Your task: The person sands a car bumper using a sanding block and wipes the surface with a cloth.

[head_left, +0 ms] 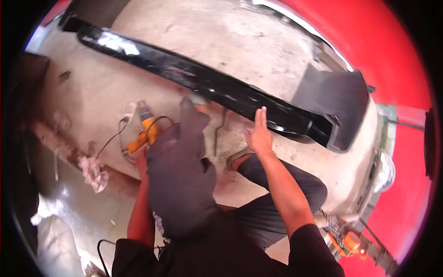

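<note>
A long glossy black panel, which looks like a car bumper [207, 85], stretches across the floor in front of me. My right hand [260, 134] is flat with its fingers stretched out, the fingertips at the bumper's near edge, to the right of its middle. Down to the left, my left hand [141, 161] is beside my knee, close to the handle of a yellow heat gun [148, 128] with a dark nozzle. My leg hides part of that hand, so its grip does not show.
A crumpled pinkish rag [93, 173] lies at left near a dark cord. A grey curved flap [339, 94] adjoins the bumper's right end. Red bodywork [383, 41] borders the right side. An orange tool [350, 242] sits at lower right.
</note>
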`<action>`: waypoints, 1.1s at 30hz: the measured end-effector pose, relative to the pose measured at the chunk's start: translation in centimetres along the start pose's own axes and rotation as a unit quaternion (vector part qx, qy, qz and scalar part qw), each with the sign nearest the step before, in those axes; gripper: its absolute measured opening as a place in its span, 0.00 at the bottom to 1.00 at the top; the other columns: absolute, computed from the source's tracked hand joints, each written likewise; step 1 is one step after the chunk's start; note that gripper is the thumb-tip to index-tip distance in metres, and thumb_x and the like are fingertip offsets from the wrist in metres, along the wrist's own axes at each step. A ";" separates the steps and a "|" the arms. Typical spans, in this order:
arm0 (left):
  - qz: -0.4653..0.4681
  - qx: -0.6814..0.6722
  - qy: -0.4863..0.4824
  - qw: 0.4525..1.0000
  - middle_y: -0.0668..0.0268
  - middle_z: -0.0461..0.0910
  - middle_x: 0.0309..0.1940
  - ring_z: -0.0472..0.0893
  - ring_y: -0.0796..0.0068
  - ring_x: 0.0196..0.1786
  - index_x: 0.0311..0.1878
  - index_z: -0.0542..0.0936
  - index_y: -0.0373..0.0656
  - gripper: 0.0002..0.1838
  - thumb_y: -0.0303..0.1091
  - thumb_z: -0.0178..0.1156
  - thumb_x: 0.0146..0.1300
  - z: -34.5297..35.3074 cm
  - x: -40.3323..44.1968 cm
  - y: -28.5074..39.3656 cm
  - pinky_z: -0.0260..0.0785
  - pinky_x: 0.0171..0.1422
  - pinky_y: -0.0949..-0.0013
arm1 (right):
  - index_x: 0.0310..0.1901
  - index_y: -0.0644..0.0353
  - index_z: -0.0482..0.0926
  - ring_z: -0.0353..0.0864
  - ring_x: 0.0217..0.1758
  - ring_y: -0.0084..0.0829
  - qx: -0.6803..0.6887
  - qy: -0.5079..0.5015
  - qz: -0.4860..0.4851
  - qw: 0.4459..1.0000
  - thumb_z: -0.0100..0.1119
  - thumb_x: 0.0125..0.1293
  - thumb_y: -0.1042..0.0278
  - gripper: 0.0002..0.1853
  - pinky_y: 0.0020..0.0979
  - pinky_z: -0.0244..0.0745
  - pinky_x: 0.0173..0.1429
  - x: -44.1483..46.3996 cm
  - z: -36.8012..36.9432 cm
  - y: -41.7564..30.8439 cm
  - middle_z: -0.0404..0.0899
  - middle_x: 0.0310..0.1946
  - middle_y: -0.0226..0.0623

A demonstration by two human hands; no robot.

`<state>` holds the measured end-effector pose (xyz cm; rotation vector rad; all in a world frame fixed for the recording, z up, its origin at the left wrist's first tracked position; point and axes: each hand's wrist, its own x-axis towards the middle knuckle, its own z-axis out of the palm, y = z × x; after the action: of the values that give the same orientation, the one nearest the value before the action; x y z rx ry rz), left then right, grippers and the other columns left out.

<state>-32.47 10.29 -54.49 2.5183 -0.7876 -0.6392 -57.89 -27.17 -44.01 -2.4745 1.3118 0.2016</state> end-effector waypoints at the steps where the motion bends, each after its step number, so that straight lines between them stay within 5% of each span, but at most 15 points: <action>1: -0.006 -0.011 0.005 1.000 0.56 0.73 0.61 0.71 0.54 0.64 0.63 0.73 0.45 0.24 0.39 0.59 0.64 -0.1 0.1 -0.1 0.61 0.67 0.49 | 0.77 0.65 0.46 0.64 0.74 0.46 0.003 0.040 -0.060 0.997 0.68 0.58 0.61 0.51 0.39 0.79 0.57 -0.3 1.3 0.1 0.39 0.80 0.47; 2: -0.012 -0.018 0.009 1.000 0.56 0.74 0.60 0.72 0.55 0.63 0.63 0.74 0.45 0.23 0.38 0.59 0.65 -0.3 -0.2 0.2 0.62 0.67 0.50 | 0.77 0.66 0.46 0.51 0.81 0.43 0.014 0.061 -0.101 0.993 0.68 0.58 0.63 0.51 0.38 0.77 0.61 -0.5 2.2 0.3 0.39 0.80 0.51; 4: -0.018 0.020 0.005 1.000 0.56 0.75 0.58 0.74 0.55 0.61 0.62 0.74 0.44 0.22 0.38 0.58 0.65 -0.5 -0.5 1.7 0.63 0.65 0.50 | 0.77 0.61 0.47 0.51 0.80 0.43 0.011 0.083 -0.122 0.989 0.69 0.58 0.64 0.50 0.37 0.74 0.65 -1.0 2.9 0.4 0.40 0.80 0.47; 7: -0.031 0.126 0.008 0.992 0.56 0.76 0.58 0.75 0.55 0.60 0.60 0.75 0.43 0.23 0.40 0.60 0.64 -1.2 -1.0 4.2 0.64 0.64 0.50 | 0.77 0.58 0.49 0.54 0.79 0.42 0.031 0.025 -0.081 0.996 0.68 0.58 0.67 0.49 0.37 0.71 0.68 -1.4 0.9 0.2 0.42 0.80 0.43; 9: -0.063 0.109 0.005 0.992 0.57 0.76 0.57 0.75 0.54 0.59 0.62 0.74 0.44 0.28 0.40 0.64 0.58 -0.9 -1.1 3.6 0.64 0.64 0.49 | 0.78 0.57 0.49 0.69 0.71 0.43 -0.003 0.054 -0.065 0.996 0.67 0.59 0.65 0.48 0.38 0.77 0.59 -1.6 0.8 1.6 0.40 0.81 0.35; 13: -0.107 0.093 0.022 0.990 0.56 0.75 0.57 0.75 0.53 0.60 0.61 0.74 0.44 0.27 0.39 0.64 0.58 -2.9 -0.2 2.9 0.64 0.64 0.48 | 0.77 0.57 0.49 0.80 0.58 0.49 -0.010 0.053 0.003 0.999 0.66 0.60 0.62 0.47 0.42 0.77 0.52 -1.9 -0.3 3.4 0.38 0.82 0.33; 15: -0.075 0.117 0.131 0.982 0.53 0.79 0.50 0.79 0.48 0.52 0.53 0.79 0.41 0.19 0.36 0.65 0.59 -4.0 0.7 2.9 0.71 0.55 0.51 | 0.77 0.58 0.49 0.79 0.59 0.49 -0.016 0.052 0.013 0.998 0.66 0.60 0.62 0.47 0.42 0.77 0.52 -2.3 -0.2 3.4 0.39 0.81 0.34; 19: -0.091 0.108 0.132 0.981 0.52 0.81 0.45 0.80 0.48 0.49 0.50 0.80 0.41 0.16 0.36 0.63 0.61 -4.9 2.0 2.1 0.72 0.54 0.51 | 0.77 0.58 0.51 0.79 0.60 0.49 0.003 0.045 0.000 0.999 0.66 0.61 0.61 0.46 0.42 0.78 0.53 -3.5 0.7 3.5 0.42 0.81 0.36; 21: -0.120 0.068 0.076 0.988 0.52 0.82 0.38 0.82 0.48 0.44 0.49 0.80 0.40 0.14 0.37 0.61 0.64 -4.6 1.8 1.9 0.74 0.50 0.51 | 0.77 0.58 0.52 0.78 0.61 0.49 -0.006 0.051 -0.019 0.999 0.66 0.61 0.60 0.46 0.42 0.77 0.54 -3.9 1.3 3.7 0.43 0.81 0.36; 24: -0.161 0.048 -0.033 0.985 0.55 0.83 0.42 0.82 0.51 0.48 0.52 0.80 0.43 0.16 0.38 0.59 0.63 -3.3 0.2 3.2 0.73 0.52 0.51 | 0.76 0.57 0.53 0.75 0.65 0.48 -0.015 0.041 0.008 0.999 0.66 0.61 0.59 0.45 0.42 0.77 0.57 -4.6 0.8 4.4 0.44 0.81 0.37; 28: 0.018 0.040 -0.137 0.990 0.53 0.83 0.43 0.82 0.49 0.48 0.51 0.81 0.43 0.16 0.40 0.59 0.63 4.3 -2.0 3.1 0.74 0.53 0.51 | 0.75 0.59 0.56 0.78 0.64 0.40 0.088 0.060 0.041 0.993 0.68 0.62 0.61 0.43 0.40 0.77 0.61 -5.6 1.2 3.7 0.47 0.79 0.45; 31: 0.048 0.061 -0.209 0.975 0.52 0.83 0.43 0.82 0.49 0.48 0.50 0.81 0.43 0.17 0.41 0.59 0.63 7.3 -2.0 6.7 0.74 0.53 0.51 | 0.72 0.63 0.61 0.59 0.76 0.48 0.061 0.020 0.054 0.996 0.65 0.63 0.53 0.40 0.42 0.64 0.73 -7.1 4.2 3.8 0.57 0.75 0.51; 33: 0.058 0.078 -0.233 0.967 0.52 0.83 0.43 0.82 0.49 0.49 0.50 0.81 0.42 0.17 0.41 0.59 0.63 9.0 -1.5 9.1 0.74 0.54 0.51 | 0.69 0.65 0.64 0.62 0.74 0.51 0.104 -0.005 0.074 0.992 0.66 0.63 0.51 0.38 0.42 0.62 0.74 -8.2 4.2 0.8 0.62 0.71 0.54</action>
<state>-42.15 2.12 -56.60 2.4614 -1.1783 -1.1952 -63.07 -19.79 -45.84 -2.2027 1.4358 0.1063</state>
